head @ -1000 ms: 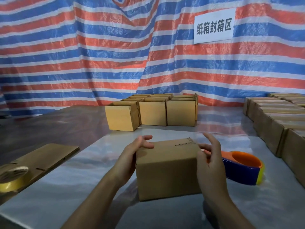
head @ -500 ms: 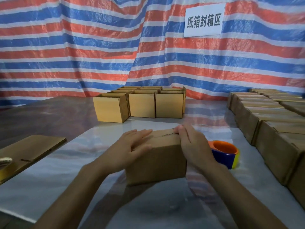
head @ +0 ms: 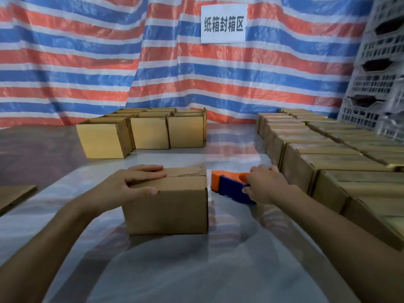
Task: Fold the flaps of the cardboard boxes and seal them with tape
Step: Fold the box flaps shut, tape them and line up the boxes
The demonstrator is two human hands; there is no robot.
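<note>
A small brown cardboard box (head: 170,206) stands on the shiny table in front of me with its top flaps folded down. My left hand (head: 131,184) lies flat on the top, fingers straight across the flap seam and thumb against the front upper edge. Just right of the box sits a blue and orange tape dispenser (head: 229,185). My right hand (head: 266,185) wraps around its rear part, fingers curled over the orange inside and the blue body.
Several open boxes (head: 148,134) stand in a block at the back. Rows of closed boxes (head: 323,162) fill the right side. A flat cardboard piece (head: 13,195) lies at the left edge. Grey plastic crates (head: 380,84) are stacked at the far right.
My right hand left the box top and moved right onto the tape dispenser. My left hand stayed pressing the flaps down. The camera view shifted closer and to the right.
</note>
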